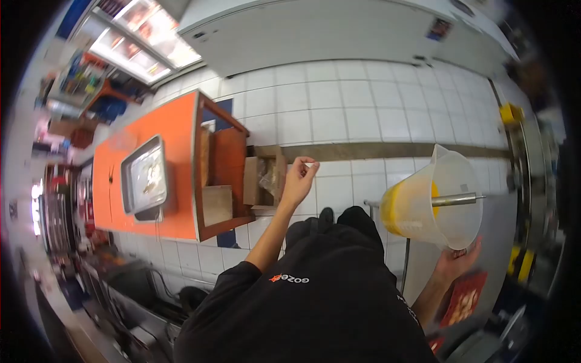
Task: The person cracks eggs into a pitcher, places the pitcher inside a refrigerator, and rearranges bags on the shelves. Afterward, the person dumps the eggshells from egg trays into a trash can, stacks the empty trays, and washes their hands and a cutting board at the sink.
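Note:
On the right, a large translucent plastic measuring jug [417, 212] is tilted towards the left, with yellow contents showing through its wall. A steel rod-shaped handle [457, 199] sticks out of its mouth; its lower end is hidden. My right hand [458, 263] is closed at the jug's lower side, by its handle, partly hidden by the jug. Out in front of my body, my left hand [299, 180] hangs in the air with loosely curled fingers, thumb and forefinger apart. Nothing can be made out in it.
An orange table [181, 181] stands to the left with a metal tray [163, 175] on it. Beside its open shelf is a cardboard box [249, 181]. A grey metal surface [499, 224] lies under the jug, with a red printed packet [465, 297] near me. Long white cabinets [327, 36] line the far side.

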